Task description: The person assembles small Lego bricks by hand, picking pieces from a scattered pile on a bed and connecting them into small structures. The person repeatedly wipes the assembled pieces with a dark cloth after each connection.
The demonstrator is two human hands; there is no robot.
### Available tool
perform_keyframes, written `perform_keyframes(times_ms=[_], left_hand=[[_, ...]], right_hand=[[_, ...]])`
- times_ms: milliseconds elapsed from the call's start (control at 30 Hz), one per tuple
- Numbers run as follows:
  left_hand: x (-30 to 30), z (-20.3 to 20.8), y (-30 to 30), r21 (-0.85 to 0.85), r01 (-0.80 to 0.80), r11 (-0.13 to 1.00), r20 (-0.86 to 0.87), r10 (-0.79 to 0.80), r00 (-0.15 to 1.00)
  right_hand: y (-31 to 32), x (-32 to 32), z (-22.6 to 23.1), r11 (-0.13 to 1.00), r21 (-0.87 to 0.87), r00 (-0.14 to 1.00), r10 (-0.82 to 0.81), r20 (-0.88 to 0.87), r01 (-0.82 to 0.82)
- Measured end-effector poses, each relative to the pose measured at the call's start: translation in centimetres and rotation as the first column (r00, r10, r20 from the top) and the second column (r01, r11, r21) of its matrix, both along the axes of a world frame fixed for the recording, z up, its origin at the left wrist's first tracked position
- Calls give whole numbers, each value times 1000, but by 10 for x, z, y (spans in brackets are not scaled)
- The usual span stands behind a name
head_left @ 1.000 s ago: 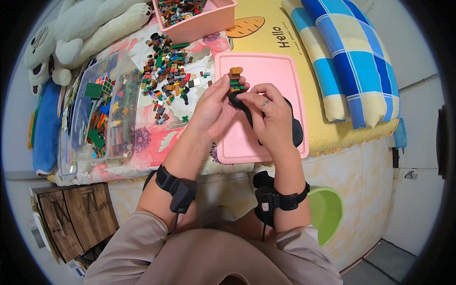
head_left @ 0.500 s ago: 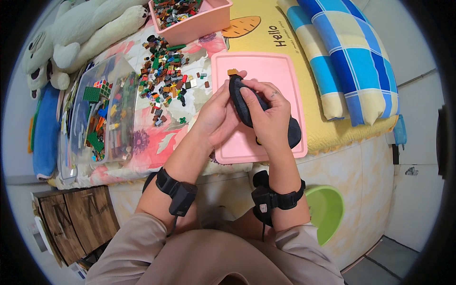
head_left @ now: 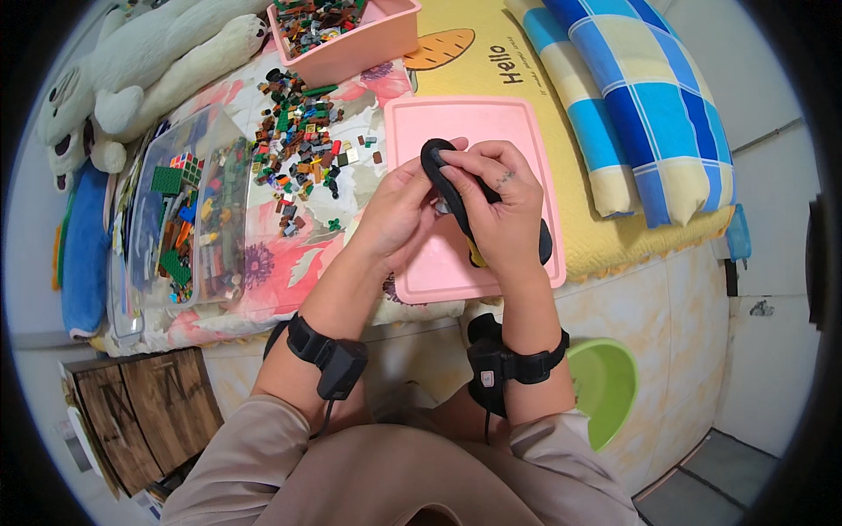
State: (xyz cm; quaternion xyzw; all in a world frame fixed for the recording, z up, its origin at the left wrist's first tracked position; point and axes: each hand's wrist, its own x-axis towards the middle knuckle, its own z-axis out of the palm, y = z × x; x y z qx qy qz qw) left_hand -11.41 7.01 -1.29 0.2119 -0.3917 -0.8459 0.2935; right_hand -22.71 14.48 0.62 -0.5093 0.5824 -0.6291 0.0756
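Both hands hold a dark, soft, elongated item (head_left: pixel 429 156) above a pink rectangular lid (head_left: pixel 465 117). Its upper end is bent over, and a bit of yellow shows low on its near side; its kind I cannot make out. My left hand (head_left: pixel 402 210) grips its left edge, fingertips partly tucked behind. From the right, my right hand (head_left: pixel 509 206) pinches the folded top with thumb and fingers, covering much of the middle. A rounded dark end sticks out past the right wrist.
Loose building bricks (head_left: pixel 298 131) lie left of the lid, below a pink bin (head_left: pixel 351 53) of bricks. A clear box (head_left: pixel 224 184) holds more bricks and a puzzle cube. White plush (head_left: pixel 132 96), checked cushions (head_left: pixel 649 96) and a green basin (head_left: pixel 605 394) surround the work area.
The item's upper end, straight with an orange-brown piece at its tip before, is now bent over. That orange-brown piece is out of sight. More yellow shows beneath the right hand.
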Motion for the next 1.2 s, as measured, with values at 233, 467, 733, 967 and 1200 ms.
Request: perform_keyframes(times_ms=[233, 467, 733, 967, 1200], left_hand=[[14, 3, -18, 67, 112, 991, -148, -101, 984], [10, -3, -13, 65, 8, 998, -110, -1, 994], [11, -8, -22, 52, -71, 996, -125, 77, 989], [3, -6, -16, 81, -110, 991, -106, 118, 987], [17, 12, -32, -76, -217, 973, 53, 221, 974]], right_hand=[[3, -19, -5, 978, 85, 981, -191, -28, 192], [2, -2, -2, 997, 12, 995, -76, 57, 76], [16, -17, 5, 980, 196, 980, 67, -189, -29], [15, -3, 1, 999, -33, 982, 28, -187, -35], [9, -24, -7, 944, 201, 953, -218, -211, 261]])
